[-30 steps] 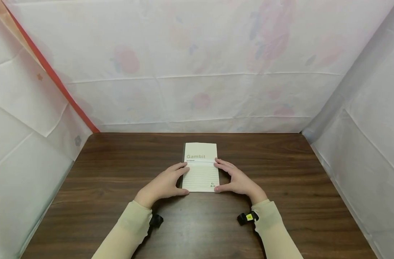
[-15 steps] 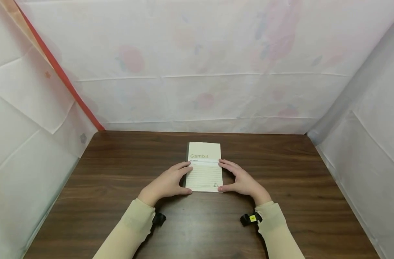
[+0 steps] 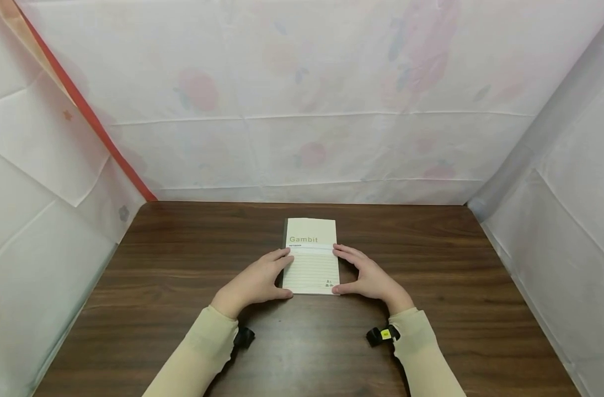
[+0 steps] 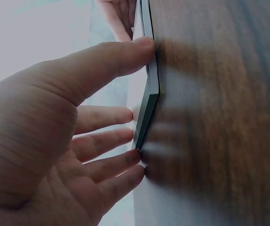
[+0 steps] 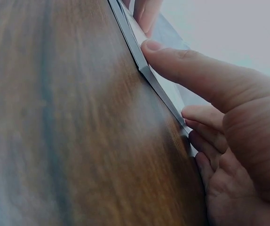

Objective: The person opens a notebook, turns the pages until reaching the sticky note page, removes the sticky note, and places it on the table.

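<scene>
Left hand (image 3: 254, 284) set against the left long edge of a flat cream paper notebook with ruled lines and the printed word "Gambit" (image 3: 310, 256), fingers nearly straight, thumb at the near left corner, fingertips on the edge further up. Right hand (image 3: 368, 278) mirrored on the right long edge, thumb at the near right corner, fingers likewise extended and only lightly bent. Neither hand wrapped around the notebook; both merely touching its sides, notebook bracketed between them. Seen from the head view alone: notebook lying flat, cover up, near the middle of the dark brown wood-grain tabletop (image 3: 455, 264), its short edges facing toward and away from the person; pale beige long sleeves (image 3: 204, 344) and small black wrist-mounted cameras (image 3: 381, 334); white floral-printed sheeting (image 3: 306, 110) around three sides, with a red-orange stripe (image 3: 90, 118) running down the left corner. Seen only from the left wrist view: dark green side of the notebook (image 4: 149, 101) and four fingertips (image 4: 125, 115) meeting it, thumb pressed at the corner. Seen only from the right wrist view: thin grey-green edge (image 5: 158, 87) close against the wood, thumb tip on the corner, remaining fingers tucked along the side.
</scene>
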